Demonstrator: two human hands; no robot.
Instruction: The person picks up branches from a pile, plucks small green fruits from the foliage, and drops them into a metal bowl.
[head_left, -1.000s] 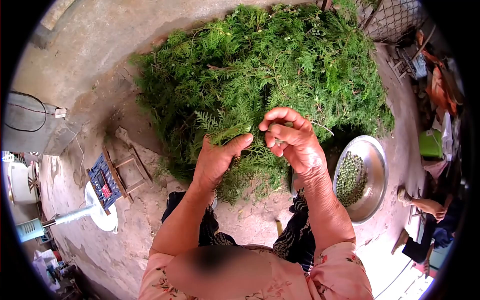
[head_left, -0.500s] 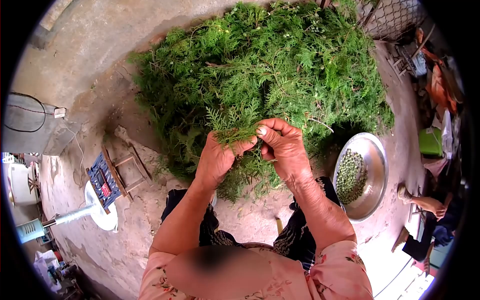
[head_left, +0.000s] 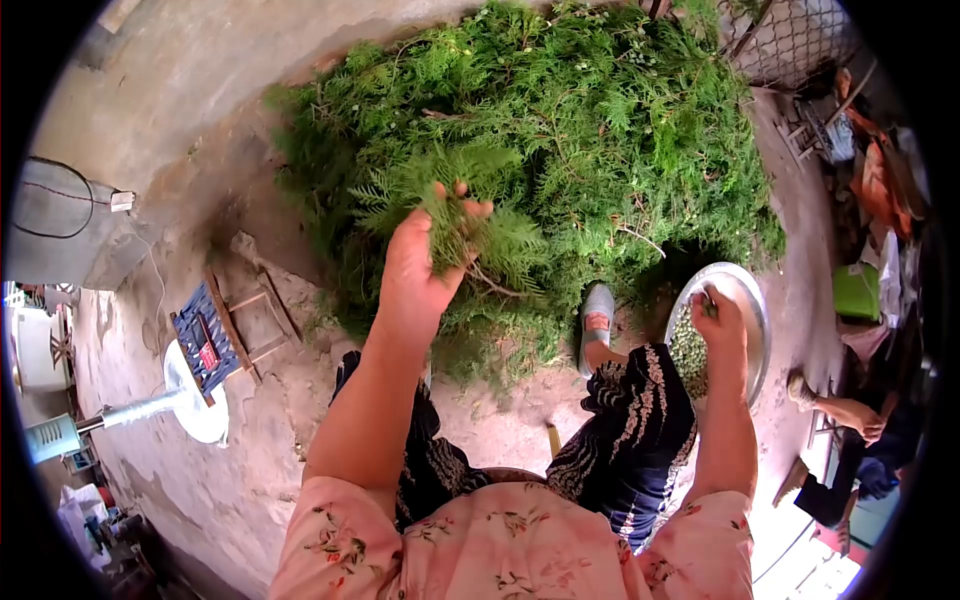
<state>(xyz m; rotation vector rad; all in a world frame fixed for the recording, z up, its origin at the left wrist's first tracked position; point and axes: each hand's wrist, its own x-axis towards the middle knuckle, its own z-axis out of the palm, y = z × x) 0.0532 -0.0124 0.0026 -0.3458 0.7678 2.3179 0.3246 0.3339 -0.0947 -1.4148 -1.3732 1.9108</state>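
My left hand (head_left: 415, 265) is closed around a leafy evergreen sprig (head_left: 490, 235), its flat green fronds fanning out past the fingers and a bare brown stem poking out to the right. It is held over the near left part of a big heap of cut evergreen branches (head_left: 600, 130). Over the wide metal basin (head_left: 757, 330) at the right is my right hand (head_left: 722, 322), fingers pinched together; what sits at the fingertips is too small to make out. Small round green cones (head_left: 688, 352) lie in the basin, partly hidden by this hand.
A small stool with a woven seat (head_left: 208, 340) and a fan (head_left: 195, 390) stand at the left. My shoe (head_left: 597, 315) rests between heap and basin. Another person's leg (head_left: 845, 412) shows at the far right, near a green container (head_left: 857, 293) and piled clutter.
My hands were together at the sprig and have separated. The right one has moved right and down to the basin; the left has lifted slightly, still gripping greenery.
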